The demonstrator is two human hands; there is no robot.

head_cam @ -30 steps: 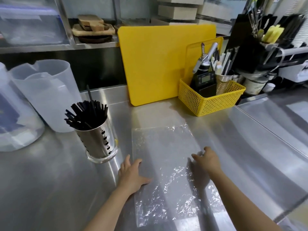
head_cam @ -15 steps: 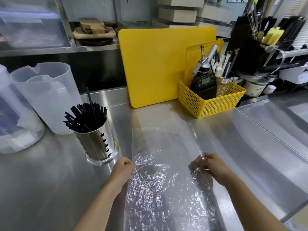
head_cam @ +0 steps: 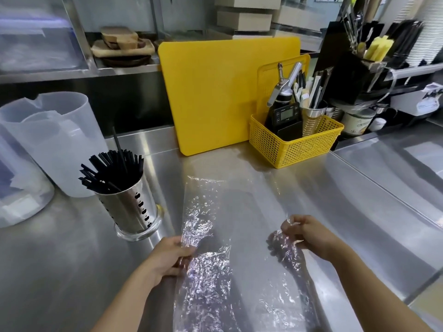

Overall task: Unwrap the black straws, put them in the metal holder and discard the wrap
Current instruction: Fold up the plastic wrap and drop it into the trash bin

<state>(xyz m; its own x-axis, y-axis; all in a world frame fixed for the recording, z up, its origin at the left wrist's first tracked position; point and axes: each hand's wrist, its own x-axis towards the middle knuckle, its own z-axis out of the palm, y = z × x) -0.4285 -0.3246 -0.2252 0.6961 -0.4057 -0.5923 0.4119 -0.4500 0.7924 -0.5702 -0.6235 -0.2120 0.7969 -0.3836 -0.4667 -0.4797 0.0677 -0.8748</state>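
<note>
A crinkled clear plastic wrap (head_cam: 230,238) lies spread on the steel counter in front of me. My left hand (head_cam: 167,256) pinches its left edge, and my right hand (head_cam: 309,233) pinches its right edge; both edges are lifted a little off the counter. To the left stands the perforated metal holder (head_cam: 130,209), filled with several black straws (head_cam: 111,170) that fan out of its top. No straws lie in the wrap.
A translucent plastic jug (head_cam: 52,140) stands behind the holder. A yellow cutting board (head_cam: 215,92) leans at the back, beside a yellow basket (head_cam: 299,142) of tools. The steel counter (head_cam: 335,212) has a seam on the right.
Both hands went from lying flat on the wrap to pinching its side edges. They have lifted and drawn the edges inward, so the sheet is now narrower and more crumpled.
</note>
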